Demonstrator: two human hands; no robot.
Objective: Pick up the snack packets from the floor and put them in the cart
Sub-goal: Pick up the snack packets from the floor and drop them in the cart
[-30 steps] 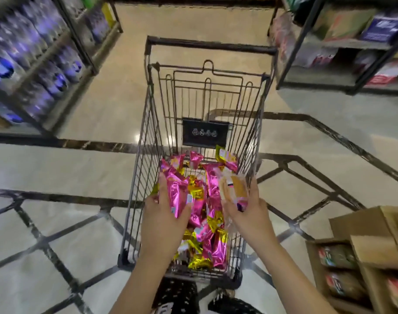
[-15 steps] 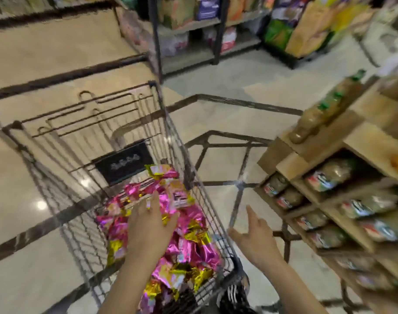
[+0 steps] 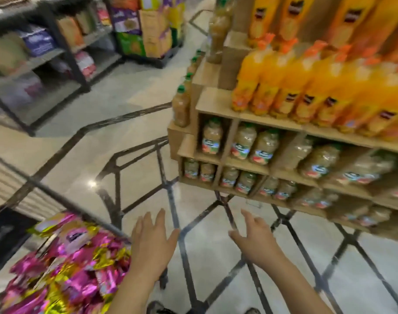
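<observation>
Head view: the camera has swung to the right, so the cart (image 3: 64, 200) that filled the middle of the picture a second ago now sits at the 8 o'clock corner. The wooden display (image 3: 216, 105) with orange bottles (image 3: 306, 87) takes the side from 1 to 4 o'clock.

The snack packets (image 3: 64, 264), pink and gold, lie heaped inside the cart basket. Half a second ago my left hand (image 3: 151, 248) was resting on this heap. Now it is lifted away and hangs just beside the cart's wire edge, over the floor (image 3: 216, 264), fingers straight and spread, holding nothing. My right hand (image 3: 253, 240), at about 5 o'clock from centre, is also empty, with the fingers loosely apart.

I judge that the last load is delivered and both hands are free for the next pick. On the tiles which I can see between the hands and the display there is no packet. However, the picture is blurred by motion and the floor behind me is out of view, so I cannot say if more packets are waiting there
</observation>
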